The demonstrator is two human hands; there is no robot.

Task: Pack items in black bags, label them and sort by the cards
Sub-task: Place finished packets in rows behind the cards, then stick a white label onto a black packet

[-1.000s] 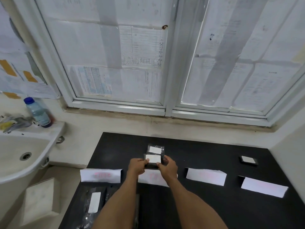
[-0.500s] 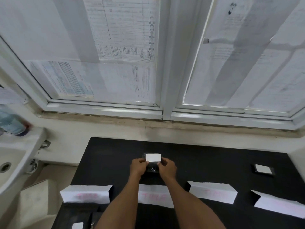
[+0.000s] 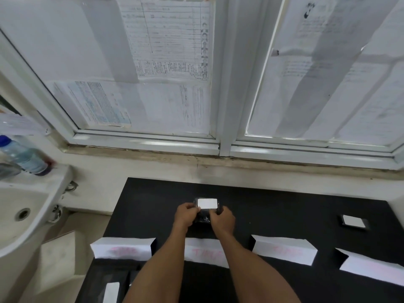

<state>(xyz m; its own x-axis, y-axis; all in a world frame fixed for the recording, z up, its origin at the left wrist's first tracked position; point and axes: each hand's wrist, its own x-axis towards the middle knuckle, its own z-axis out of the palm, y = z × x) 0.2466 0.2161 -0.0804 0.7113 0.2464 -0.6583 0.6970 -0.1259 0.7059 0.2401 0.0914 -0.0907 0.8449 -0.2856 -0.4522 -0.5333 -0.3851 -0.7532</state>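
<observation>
Left hand (image 3: 187, 215) and right hand (image 3: 222, 219) fingers pinch the black bag (image 3: 203, 218), covering its sides. Card (image 3: 205, 251) writing is blurred. Far table (image 3: 273, 206) edge is well beyond.

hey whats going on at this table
A person is sorting packed bags by paper cards. The left hand and right hand both grip a small black bag with a white label, low over the black table, just behind the second card in a row of four. Another labelled bag lies apart toward the table's right end.
</observation>
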